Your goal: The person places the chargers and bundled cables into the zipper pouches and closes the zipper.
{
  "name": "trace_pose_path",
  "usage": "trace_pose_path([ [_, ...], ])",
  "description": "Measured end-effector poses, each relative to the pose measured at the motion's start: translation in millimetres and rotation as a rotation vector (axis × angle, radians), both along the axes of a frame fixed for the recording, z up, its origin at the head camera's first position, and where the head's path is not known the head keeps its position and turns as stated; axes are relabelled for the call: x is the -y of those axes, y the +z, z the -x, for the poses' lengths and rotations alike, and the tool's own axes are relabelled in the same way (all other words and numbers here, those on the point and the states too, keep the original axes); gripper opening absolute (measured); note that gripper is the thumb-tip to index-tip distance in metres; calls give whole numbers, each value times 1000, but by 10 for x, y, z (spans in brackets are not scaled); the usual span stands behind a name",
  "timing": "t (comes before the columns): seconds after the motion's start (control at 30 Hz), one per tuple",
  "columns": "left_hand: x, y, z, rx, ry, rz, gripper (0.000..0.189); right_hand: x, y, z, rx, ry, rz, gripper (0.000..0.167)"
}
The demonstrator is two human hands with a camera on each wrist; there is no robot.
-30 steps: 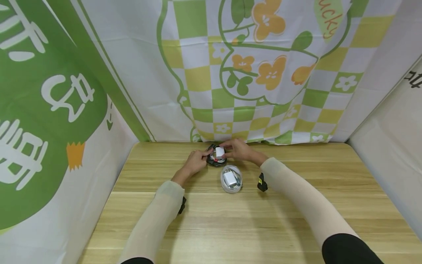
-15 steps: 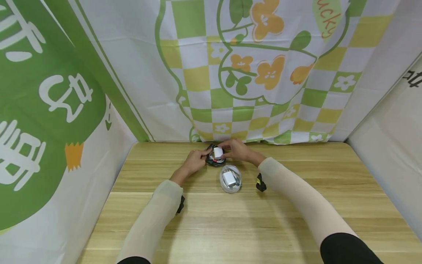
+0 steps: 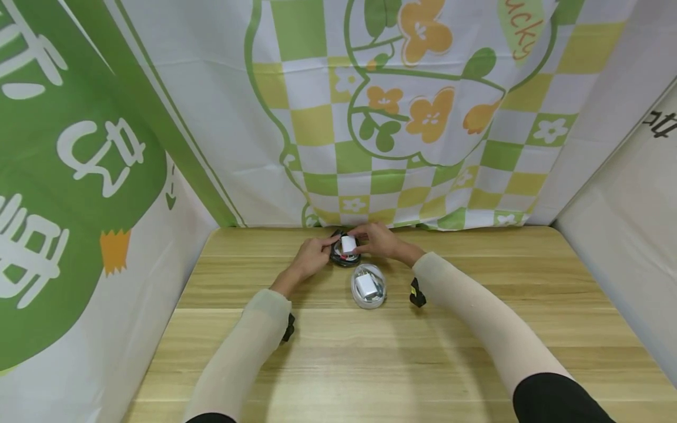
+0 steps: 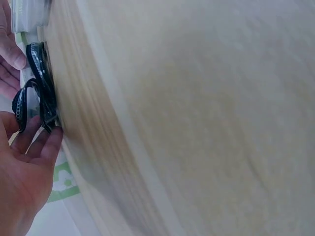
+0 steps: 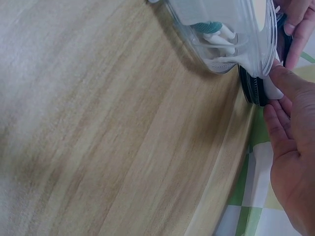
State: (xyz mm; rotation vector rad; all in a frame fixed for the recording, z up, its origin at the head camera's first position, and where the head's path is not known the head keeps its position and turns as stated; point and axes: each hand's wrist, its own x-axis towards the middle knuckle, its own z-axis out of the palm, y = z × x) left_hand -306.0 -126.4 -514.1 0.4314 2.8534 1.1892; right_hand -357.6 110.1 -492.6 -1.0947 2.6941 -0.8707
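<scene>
At the table's far edge lies a coil of black cable (image 3: 346, 261), with a white charger plug (image 3: 348, 244) on top of it. My left hand (image 3: 311, 257) pinches the coil's left side; in the left wrist view its fingers curl under the black loops (image 4: 42, 81). From the right, my right hand (image 3: 382, 241) holds the white plug between thumb and fingers. The right wrist view shows that thumb against the white piece (image 5: 272, 90), beside the black coil (image 5: 252, 87). Just nearer me stands a round clear plastic container (image 3: 369, 301) holding another white charger (image 3: 366, 285) and cords.
The wooden table (image 3: 338, 364) extends toward me and to both sides. Behind its far edge hangs a green-and-white checked cloth (image 3: 354, 158). A green printed cloth (image 3: 32, 147) hangs on the left and a white one (image 3: 634, 194) on the right.
</scene>
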Motion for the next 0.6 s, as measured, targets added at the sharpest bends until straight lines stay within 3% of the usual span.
trace_pose_path([
  [0.27, -32, 86, -26, -37, -53, 20, 48, -13, -5, -19, -9, -15, 25, 54],
  [0.6, -46, 102, -46, -13, -36, 30, 53, -22, -15, -45, 4, -27, 65, 53],
])
